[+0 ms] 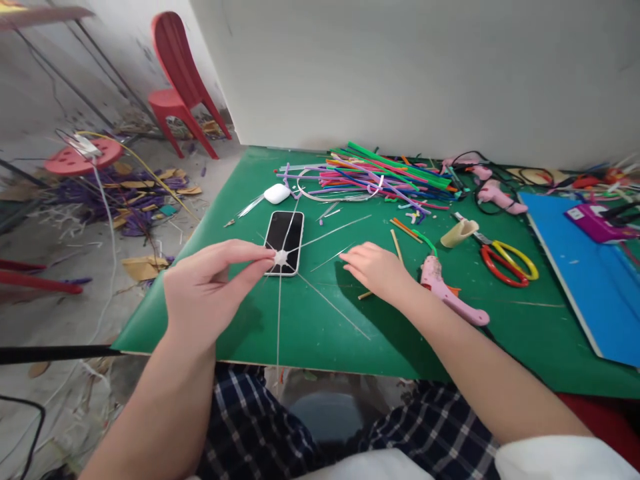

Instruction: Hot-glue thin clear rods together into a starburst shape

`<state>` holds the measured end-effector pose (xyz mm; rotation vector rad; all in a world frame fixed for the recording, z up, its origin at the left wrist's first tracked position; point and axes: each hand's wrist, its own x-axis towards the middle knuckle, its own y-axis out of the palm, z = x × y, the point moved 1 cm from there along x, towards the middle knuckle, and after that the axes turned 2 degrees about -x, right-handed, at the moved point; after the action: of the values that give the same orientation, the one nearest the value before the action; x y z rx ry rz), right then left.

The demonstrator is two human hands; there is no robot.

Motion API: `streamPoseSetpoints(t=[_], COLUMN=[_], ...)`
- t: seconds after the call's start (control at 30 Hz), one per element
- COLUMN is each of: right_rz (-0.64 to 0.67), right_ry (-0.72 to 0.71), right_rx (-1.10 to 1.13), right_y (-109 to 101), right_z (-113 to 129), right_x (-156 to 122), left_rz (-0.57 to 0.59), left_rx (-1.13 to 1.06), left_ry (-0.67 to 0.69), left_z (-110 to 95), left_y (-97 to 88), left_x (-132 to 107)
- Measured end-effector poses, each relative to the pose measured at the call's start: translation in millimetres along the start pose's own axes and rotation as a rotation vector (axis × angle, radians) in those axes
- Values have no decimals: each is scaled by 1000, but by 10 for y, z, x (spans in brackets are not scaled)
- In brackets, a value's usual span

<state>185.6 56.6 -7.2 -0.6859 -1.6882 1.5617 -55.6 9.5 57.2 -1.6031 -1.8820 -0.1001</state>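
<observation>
Nearest us in the head view are a white sleeve (pixel 555 457) and dark plaid trousers (pixel 245 417), below the near edge of the green bench (pixel 320 333). Toward the bench's left edge, our left hand (pixel 215 283) pinches a white spoked piece (pixel 281 257) between thumb and forefinger, over the near end of a phone (pixel 285 225); one spoke reaches past the near edge. Our right hand (pixel 377 270), fingers bent, meets a thin white strand (pixel 325 262); we cannot tell whether it grips it. Rightward lie a pink glue gun (pixel 447 297), scissors (pixel 505 263) and, near the right end, a blue board (pixel 570 260). Colourful stems (pixel 395 175) heap along the far edge, before a pale panel (pixel 400 73). Beyond the far left corner stands a red chair (pixel 175 57); purple scraps (pixel 135 220) litter the floor around a red stool (pixel 107 153).
</observation>
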Motion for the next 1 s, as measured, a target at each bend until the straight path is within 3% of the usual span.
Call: streamPoseSetpoints(t=[0.13, 0.27, 0.37, 0.5, 0.67, 0.73, 0.8, 0.87, 1.0], right_rz=[94, 113, 86, -21, -205, -324, -406, -456, -507], right_ry=[-136, -179, -125, 85, 400, 618, 745, 776, 752], right_rx=[-85, -45, 17, 138, 454, 983, 1360, 1510, 1566], right_y=[94, 83, 55, -52, -368, -479, -553, -598, -612], right_z=[61, 66, 5, -221, -534, -589, -587, -560, -522], right_x=[356, 439, 413, 256, -257, -492, -677, -797, -884], left_rz=[12, -16, -30, 9, 41, 90, 140, 177, 257], left_rx=[17, 28, -5, -29, -73, -89, -101, -126, -195], left_ry=[4, -2, -8, -54, 20, 28, 14, -9, -59], left_z=[31, 70, 71, 16, -82, -115, -140, -149, -93], left_y=[-82, -119, -117, -60, 208, 375, 551, 721, 1002], left_x=[32, 36, 37, 30, -19, -30, -28, -16, 12])
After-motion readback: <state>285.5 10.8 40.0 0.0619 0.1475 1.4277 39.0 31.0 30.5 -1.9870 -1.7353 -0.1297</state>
